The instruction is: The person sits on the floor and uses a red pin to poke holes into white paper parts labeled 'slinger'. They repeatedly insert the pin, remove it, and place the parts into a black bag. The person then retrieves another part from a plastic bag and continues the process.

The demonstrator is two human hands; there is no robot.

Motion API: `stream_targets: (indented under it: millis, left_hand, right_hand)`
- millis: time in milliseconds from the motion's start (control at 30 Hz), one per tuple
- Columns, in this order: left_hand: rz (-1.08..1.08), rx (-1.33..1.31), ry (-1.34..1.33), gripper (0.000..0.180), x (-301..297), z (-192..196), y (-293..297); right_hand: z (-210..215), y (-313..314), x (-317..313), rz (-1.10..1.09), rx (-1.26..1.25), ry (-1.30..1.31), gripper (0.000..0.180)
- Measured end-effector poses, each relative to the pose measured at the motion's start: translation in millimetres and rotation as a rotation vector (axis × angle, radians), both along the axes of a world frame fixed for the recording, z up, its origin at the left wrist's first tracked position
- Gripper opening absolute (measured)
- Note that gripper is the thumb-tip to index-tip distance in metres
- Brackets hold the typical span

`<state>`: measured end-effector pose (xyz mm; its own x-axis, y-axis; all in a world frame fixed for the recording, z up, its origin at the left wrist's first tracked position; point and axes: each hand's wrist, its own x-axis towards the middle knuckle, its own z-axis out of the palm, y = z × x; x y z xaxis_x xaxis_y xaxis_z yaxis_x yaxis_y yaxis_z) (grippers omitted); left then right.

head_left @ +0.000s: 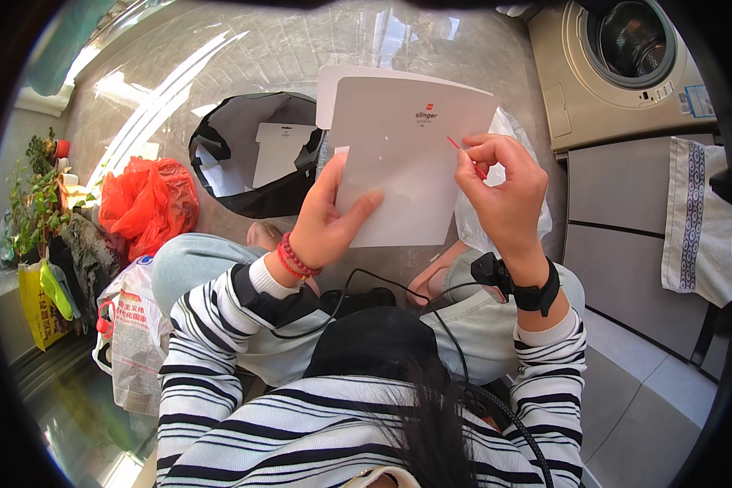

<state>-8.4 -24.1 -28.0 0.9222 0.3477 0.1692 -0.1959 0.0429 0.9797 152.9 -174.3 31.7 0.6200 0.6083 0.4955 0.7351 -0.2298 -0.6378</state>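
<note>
My left hand (329, 211) grips a stack of white cards (407, 175) by its lower left side, thumb lying across the front. At least two sheets overlap, with small dark and red print near the top of the front one. My right hand (508, 175) is closed in a pinch on a thin red strip (453, 142), close to the card's right edge. The strip's tip points up and left, and another red bit shows below the fingers. Whether the strip touches the card, I cannot tell. Behind the right hand lies a clear plastic bag (472, 218).
An open black bag (289, 195) on the floor holds another white card (283, 163). At left are a red plastic bag (150, 195), a white printed bag (138, 333) and plants (37, 187). A washing machine (561, 73) and grey cabinets (626, 260) stand right. A black cable (398, 285) crosses my lap.
</note>
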Motion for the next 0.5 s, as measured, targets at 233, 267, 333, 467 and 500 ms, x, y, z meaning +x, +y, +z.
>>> stream_targets:
  millis: [233,267,333,467,500]
  left_hand:
    - [0.024,0.047,-0.016,0.044,2,-1,-2]
    - [0.042,0.001,-0.01,0.045,2,-1,-2]
    - [0.079,-0.041,-0.002,0.047,4,-1,-1]
    - [0.064,-0.095,0.015,0.051,3,0,3]
    - [0.029,-0.094,0.023,0.051,3,1,3]
  right_hand:
    - [2,2,0,0.011,-0.004,-0.079,0.014]
    - [3,1,1,0.019,-0.002,-0.079,0.014]
    - [9,-1,3,0.029,0.008,-0.053,0.014]
    - [25,-7,10,0.065,0.005,-0.039,0.011]
    - [29,-7,17,0.122,-0.002,-0.152,0.011]
